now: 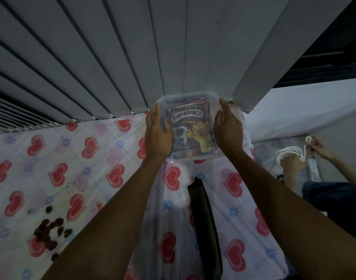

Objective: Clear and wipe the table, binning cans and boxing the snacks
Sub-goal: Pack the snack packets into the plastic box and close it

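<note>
Clear plastic box (190, 126), lid on, Koko Krunch packet (190, 128) inside, sits upper centre of frame at the far table edge against grey vertical blinds (92, 57). Left hand (157, 134) and right hand (228, 128) clasp its two sides. Heart-print tablecloth (82, 158) underneath; dark spilled crumbs (49, 233) lower left; dark strap (203, 219) lower centre. Right edge: another person's hands (294, 160) with white cord (290, 152).
</note>
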